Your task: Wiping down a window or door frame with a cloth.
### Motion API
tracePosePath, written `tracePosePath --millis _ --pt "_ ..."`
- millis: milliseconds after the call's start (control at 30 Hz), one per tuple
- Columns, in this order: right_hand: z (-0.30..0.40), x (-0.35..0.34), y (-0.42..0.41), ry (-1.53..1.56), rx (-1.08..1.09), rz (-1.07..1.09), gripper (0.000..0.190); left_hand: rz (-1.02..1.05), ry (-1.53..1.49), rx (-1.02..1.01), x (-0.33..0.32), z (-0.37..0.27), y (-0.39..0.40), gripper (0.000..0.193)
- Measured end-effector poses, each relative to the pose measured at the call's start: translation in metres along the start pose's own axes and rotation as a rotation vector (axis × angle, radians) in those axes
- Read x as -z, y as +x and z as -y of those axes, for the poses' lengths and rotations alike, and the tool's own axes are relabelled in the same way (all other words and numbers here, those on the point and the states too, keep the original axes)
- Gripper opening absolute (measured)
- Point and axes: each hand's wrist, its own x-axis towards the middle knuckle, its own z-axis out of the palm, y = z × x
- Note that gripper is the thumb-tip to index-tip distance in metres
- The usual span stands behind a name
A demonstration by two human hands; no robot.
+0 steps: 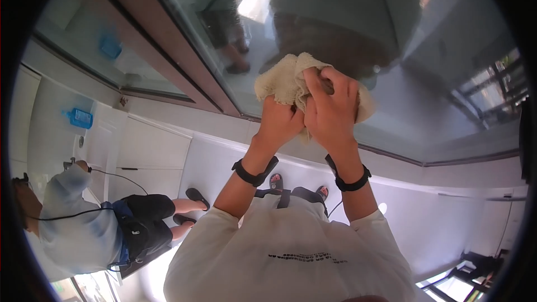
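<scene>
A beige terry cloth [279, 77] lies bunched between both my hands, close to a large glass pane [335, 16] that shows reflections. My left hand [282, 119] grips the cloth's lower left part, with the fingertips hidden in its folds. Beside it, touching at the thumbs, my right hand [333, 105] clasps the cloth from above with bent fingers. Part of the cloth sticks out to the right of that hand. Each wrist wears a black strap.
A brownish window frame [176, 46] runs diagonally left of the cloth. Below the glass is a pale ledge [235, 130]. At the left, another person [84, 222] stands by a counter with a blue bottle [80, 118]. White cabinets [153, 147] stand between us.
</scene>
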Motion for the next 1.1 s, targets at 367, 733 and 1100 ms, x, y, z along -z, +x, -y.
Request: tracePosePath --millis 367,733,1100 --pt "-0.114 0.127 -0.076 -0.132 -0.388 -0.369 0.035 0.308 -0.086 -0.254 -0.166 -0.106 0.018 0.018" --pt "-0.141 0.155 -0.098 -0.333 -0.515 -0.317 0.039 0.363 -0.097 -0.298 -0.213 -0.105 0.001 0.015" --pt "-0.049 0.025 -0.086 -0.021 -0.314 0.007 0.034 0.085 0.165 -0.152 -0.093 0.015 -0.046 0.030"
